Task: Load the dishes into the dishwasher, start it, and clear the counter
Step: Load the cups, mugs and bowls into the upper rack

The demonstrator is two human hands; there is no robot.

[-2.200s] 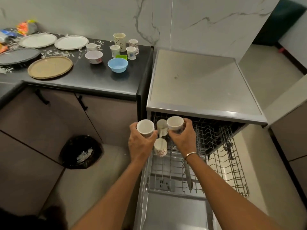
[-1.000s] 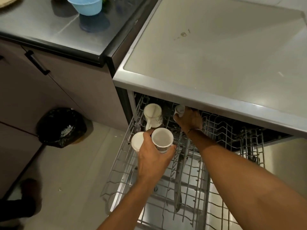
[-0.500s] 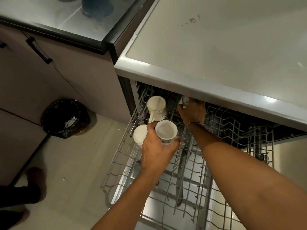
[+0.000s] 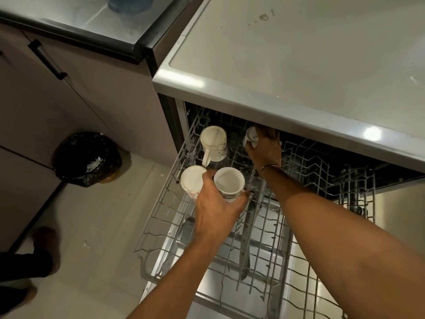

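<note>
The dishwasher's upper wire rack (image 4: 161,217) is pulled out below the steel top. One white mug (image 4: 213,143) stands upside down at the rack's back left, handle toward me. My left hand (image 4: 218,210) holds two white patterned cups over the rack's left side, one (image 4: 192,180) to the left and one (image 4: 228,183) with its mouth up. Far back under the top edge, my right hand (image 4: 264,146) grips a small white cup (image 4: 251,137), which is partly hidden by my fingers.
The dishwasher top (image 4: 299,54) overhangs the rack's rear. A dark counter (image 4: 80,26) with a blue bowl (image 4: 128,4) lies to the left above cabinet doors. A black-lined bin (image 4: 87,157) stands on the floor. My feet (image 4: 27,261) show at lower left.
The view has dropped closer to the rack. My right hand has reached further back under the top with its cup. My left hand stays nearly still with its two cups.
</note>
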